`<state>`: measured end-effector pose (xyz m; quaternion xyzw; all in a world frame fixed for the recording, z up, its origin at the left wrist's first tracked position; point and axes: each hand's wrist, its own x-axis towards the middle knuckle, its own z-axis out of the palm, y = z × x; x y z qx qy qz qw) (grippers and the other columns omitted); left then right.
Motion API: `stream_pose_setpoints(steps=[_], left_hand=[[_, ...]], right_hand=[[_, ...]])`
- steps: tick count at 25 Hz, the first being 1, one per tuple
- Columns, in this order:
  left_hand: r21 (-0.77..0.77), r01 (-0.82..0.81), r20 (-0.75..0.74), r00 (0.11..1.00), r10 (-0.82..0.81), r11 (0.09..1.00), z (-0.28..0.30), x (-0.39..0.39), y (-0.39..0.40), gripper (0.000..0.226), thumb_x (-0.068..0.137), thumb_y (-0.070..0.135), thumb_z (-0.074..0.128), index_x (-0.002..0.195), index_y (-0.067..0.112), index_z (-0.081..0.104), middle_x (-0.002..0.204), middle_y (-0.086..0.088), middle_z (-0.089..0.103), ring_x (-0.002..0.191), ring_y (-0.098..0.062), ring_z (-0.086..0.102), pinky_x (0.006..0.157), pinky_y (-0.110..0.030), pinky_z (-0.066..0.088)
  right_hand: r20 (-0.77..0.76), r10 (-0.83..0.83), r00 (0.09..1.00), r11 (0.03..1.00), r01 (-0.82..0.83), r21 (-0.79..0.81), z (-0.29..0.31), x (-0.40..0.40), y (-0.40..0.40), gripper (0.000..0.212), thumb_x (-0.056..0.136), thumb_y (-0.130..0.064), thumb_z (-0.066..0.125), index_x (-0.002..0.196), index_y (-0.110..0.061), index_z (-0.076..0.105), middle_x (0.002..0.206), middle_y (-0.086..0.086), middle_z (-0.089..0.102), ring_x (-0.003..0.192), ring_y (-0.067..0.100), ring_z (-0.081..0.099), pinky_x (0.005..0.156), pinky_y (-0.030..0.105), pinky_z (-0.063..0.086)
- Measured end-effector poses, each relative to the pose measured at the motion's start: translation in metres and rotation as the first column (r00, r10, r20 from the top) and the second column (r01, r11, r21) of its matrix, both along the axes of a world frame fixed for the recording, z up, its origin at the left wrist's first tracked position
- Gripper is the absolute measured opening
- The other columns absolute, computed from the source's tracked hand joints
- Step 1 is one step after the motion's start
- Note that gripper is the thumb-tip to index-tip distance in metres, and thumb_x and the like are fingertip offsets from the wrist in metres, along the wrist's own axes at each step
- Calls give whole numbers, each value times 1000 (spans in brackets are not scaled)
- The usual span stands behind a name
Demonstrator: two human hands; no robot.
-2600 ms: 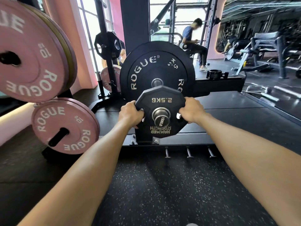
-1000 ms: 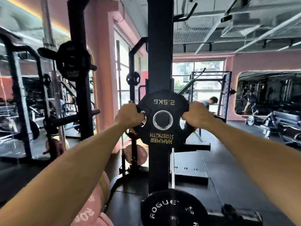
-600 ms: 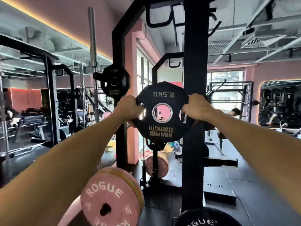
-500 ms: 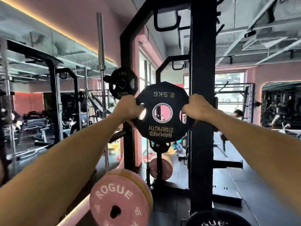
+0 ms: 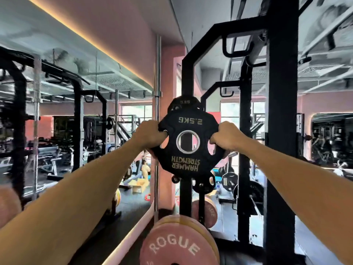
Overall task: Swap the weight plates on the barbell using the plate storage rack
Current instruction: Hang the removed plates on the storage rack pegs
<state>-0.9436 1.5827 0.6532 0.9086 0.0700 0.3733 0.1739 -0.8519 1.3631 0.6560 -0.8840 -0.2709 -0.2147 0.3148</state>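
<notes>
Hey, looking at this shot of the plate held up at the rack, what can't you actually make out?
- Storage peg: head view, hidden behind the 2.5 kg plate.
- Fingertips of the left hand and right hand: curled behind the plate's rim.
- Black plate above: only its top shows.
- Pink Rogue plate: cut off by the bottom edge.

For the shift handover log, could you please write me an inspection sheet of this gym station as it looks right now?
Surface: dark rubber floor.
Job's things: black 2.5KG plate held in the air, lettering upside down; another black plate behind it on the black rack upright; pink ROGUE plate below.
Clutter: cardboard box on the floor.
Grippers: left hand and right hand grip opposite edges of the plate.
Cables: nothing seen.
Surroundings: mirrored wall, pink walls.
</notes>
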Motion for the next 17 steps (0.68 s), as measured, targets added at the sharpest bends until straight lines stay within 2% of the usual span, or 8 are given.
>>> stream_pose_setpoints(steps=[3,6,9,11,14,17], left_hand=[[-62,39,-9,999,-40,997,1,19,33,36,93,24,58,87,-12,63,95,-31,68,90,-44,67,80,-44,56],[-28,29,1,1000,-29,999,6,51,64,34,92,28,59,78,-3,60,87,-24,67,90,-41,65,73,-35,51],[-22,11,22,1000,-10,1000,19,81,86,36,92,31,61,71,3,56,79,-18,63,85,-37,65,59,-28,44],[-25,36,54,998,-35,999,29,99,97,34,92,29,62,72,2,60,80,-19,65,85,-36,65,59,-28,45],[29,54,125,990,-57,998,48,128,110,29,89,25,63,98,-2,65,98,-20,66,95,-35,62,71,-34,43],[57,102,235,966,-113,993,67,155,120,37,87,22,64,116,3,51,97,-14,57,89,-31,55,73,-34,44]], right_hand=[[7,2,1000,1000,-2,31,0,18,30,14,78,-11,70,78,1,63,77,12,59,76,30,59,64,32,47],[32,15,999,999,-16,31,2,44,57,17,79,-10,69,69,-1,60,69,11,56,71,31,57,61,32,46],[53,-6,999,999,4,39,14,72,79,20,78,-11,71,66,-3,57,74,15,59,71,34,59,66,38,51],[55,-8,998,998,4,68,27,87,89,18,75,-11,71,65,-3,58,78,20,64,72,38,64,66,44,56],[16,30,999,990,-32,137,45,109,101,11,75,-3,67,68,2,60,72,24,65,68,44,68,65,53,59],[51,11,999,988,-19,155,67,130,110,10,75,-1,67,68,0,60,72,21,64,73,43,67,72,56,58]])
